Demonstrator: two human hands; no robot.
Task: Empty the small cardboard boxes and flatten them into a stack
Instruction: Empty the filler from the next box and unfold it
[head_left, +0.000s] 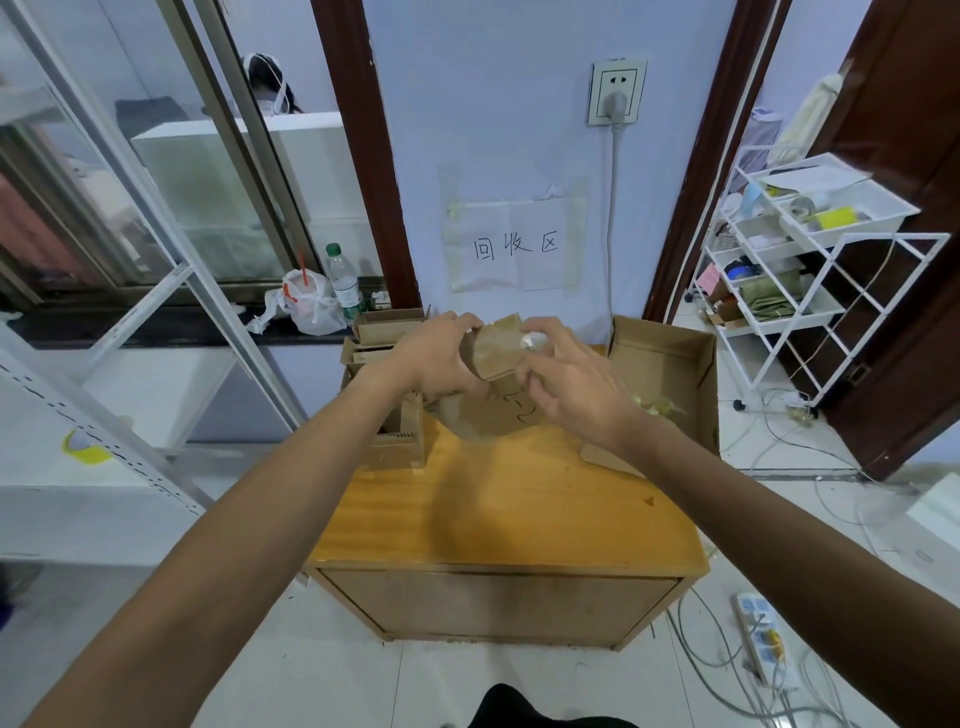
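Observation:
Both hands hold a small brown cardboard box (493, 348) in the air above the back of the wooden cabinet top (509, 509). My left hand (436, 358) grips its left side. My right hand (566, 384) grips its right end, where a bit of clear plastic (535, 340) shows at the fingertips. Under the hands lies a flattened piece of cardboard (483, 421) with pen marks. Several small cardboard boxes (387, 327) stand stacked at the back left, and one more (402, 436) stands in front of them.
A large open cardboard box (670, 358) sits at the cabinet's back right, with a loose flap (608, 457) before it. A white wire rack (800, 270) stands to the right. Cables and a power strip (758, 634) lie on the floor. A bottle (344, 280) and bag (306, 304) rest on the left ledge.

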